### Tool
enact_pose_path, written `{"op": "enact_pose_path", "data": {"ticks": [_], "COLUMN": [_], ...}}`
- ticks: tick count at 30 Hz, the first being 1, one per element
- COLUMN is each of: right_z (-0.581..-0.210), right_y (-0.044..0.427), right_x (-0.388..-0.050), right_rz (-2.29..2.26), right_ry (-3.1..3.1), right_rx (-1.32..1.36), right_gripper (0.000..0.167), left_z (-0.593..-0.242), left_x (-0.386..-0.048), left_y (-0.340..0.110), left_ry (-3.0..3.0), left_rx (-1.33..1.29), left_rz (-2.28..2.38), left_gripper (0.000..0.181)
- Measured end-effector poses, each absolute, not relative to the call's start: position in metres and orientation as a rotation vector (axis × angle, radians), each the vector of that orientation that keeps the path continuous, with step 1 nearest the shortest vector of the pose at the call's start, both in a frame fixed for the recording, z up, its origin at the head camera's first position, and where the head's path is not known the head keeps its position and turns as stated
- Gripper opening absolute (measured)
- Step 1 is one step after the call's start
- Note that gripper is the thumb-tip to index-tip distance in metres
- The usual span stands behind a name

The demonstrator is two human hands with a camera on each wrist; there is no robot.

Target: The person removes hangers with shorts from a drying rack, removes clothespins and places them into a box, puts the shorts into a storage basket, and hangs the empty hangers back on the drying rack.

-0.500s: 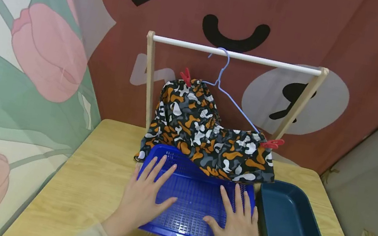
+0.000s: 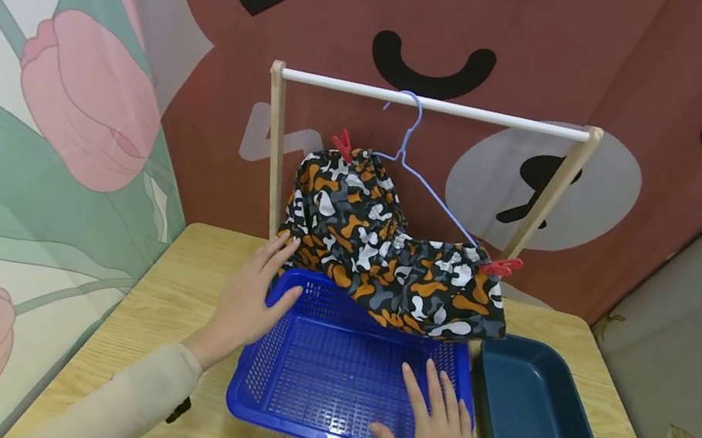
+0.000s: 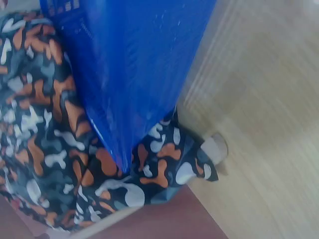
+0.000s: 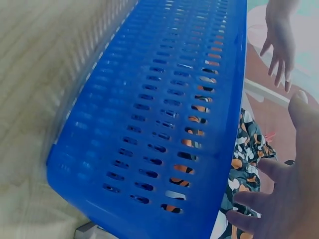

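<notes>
Camouflage-print pants (image 2: 349, 227) in orange, white, grey and black hang from a light blue wire hanger (image 2: 435, 199), with red clothespins (image 2: 501, 266) at their top corners. Below stands a blue perforated plastic basket (image 2: 286, 427), its back edge partly behind the fabric. My left hand (image 2: 245, 302), fingers extended, is over the basket's left side, its fingertips overlapping the pants' lower left part; contact cannot be told. My right hand (image 2: 435, 437) hovers spread over the basket's right side, holding nothing. In the right wrist view, both the right hand (image 4: 279, 189) and left hand (image 4: 281, 42) show.
A wooden rack (image 2: 274, 151) with a white bar (image 2: 496, 117) carries the hanger. To the right of the basket sits a dark teal tub (image 2: 539, 432). Everything stands on a light wooden table (image 2: 192, 277), with a printed curtain (image 2: 225, 173) behind.
My left hand has moved left and up, from over the basket toward the pants' lower left part. My right hand has dropped slightly lower. The pants still hang from the hanger.
</notes>
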State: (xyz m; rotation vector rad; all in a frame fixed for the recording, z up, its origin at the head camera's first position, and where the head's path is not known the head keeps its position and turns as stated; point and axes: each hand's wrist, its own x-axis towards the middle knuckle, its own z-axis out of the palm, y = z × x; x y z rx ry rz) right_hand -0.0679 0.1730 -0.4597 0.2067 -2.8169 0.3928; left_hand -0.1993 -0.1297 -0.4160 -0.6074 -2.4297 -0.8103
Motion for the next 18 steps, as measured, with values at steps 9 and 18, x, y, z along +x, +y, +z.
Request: {"op": "enact_pose_path", "data": {"ticks": [9, 18], "right_z": [-0.462, -0.464], "right_y": [0.170, 0.172], "right_x": [-0.058, -0.052], "right_rz": [0.450, 0.420], "right_ry": [-2.709, -2.651], "right_rx": [0.273, 0.300], "right_gripper": [0.088, 0.084], "left_z": [-0.396, -0.380], "left_x": [-0.235, -0.269], "left_y": [-0.137, -0.135], "left_ry": [-2.295, -1.995], "left_rx": [-0.442, -0.192], "left_rz": [-1.158, -1.594], "left_gripper": [0.056, 0.046]}}
